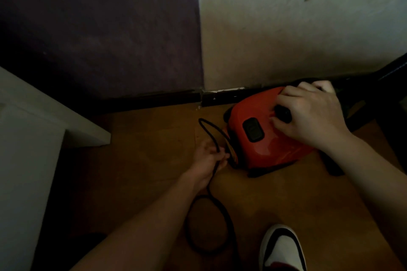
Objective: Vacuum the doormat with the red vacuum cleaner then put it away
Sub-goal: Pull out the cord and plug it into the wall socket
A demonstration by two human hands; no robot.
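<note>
The red vacuum cleaner (264, 136) sits on the wooden floor against the skirting board, right of centre. My right hand (312, 112) rests on its top, fingers curled round the black handle there. My left hand (209, 158) grips the black power cord (218, 209) just at the cleaner's left end, where the cord meets the body. The cord loops up past the hand and trails down into a loop on the floor. No doormat is in view.
A white cabinet (33, 138) stands at the left. A dark purple wall (99, 39) meets a pale wall (297, 28) behind the cleaner. A dark object (387, 86) sits at the right edge. My white and black shoe (282, 248) is at the bottom.
</note>
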